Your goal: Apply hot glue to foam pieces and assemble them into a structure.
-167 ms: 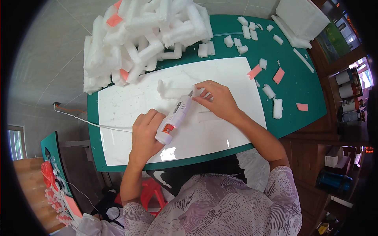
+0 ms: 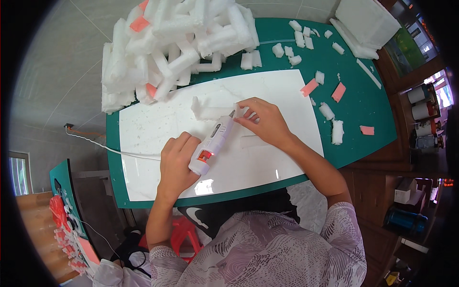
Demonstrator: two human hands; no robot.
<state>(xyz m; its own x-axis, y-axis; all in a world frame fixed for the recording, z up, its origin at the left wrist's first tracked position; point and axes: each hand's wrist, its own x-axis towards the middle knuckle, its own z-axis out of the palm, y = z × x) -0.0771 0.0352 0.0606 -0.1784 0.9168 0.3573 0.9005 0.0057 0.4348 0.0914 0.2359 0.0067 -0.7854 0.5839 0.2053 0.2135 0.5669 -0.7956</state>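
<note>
My left hand [image 2: 178, 162] is closed around the handle of a white glue gun [image 2: 213, 141] with an orange part on its side. The nozzle points up and to the right, at the end of a white foam piece [image 2: 213, 113]. That piece lies on the white board [image 2: 153, 177] and has a short upright bit at its left end. My right hand [image 2: 264, 119] pinches a small foam block [image 2: 237, 110] at the piece's right end, beside the nozzle. Whether the nozzle touches the foam cannot be made out.
A tall heap of joined white foam strips [image 2: 177, 52] stands at the back left of the green table [image 2: 363, 105]. Small white foam bits and pink pieces [image 2: 338, 92] lie at the right. A white cord [image 2: 112, 150] runs left to a wall socket. Shelves line the right side.
</note>
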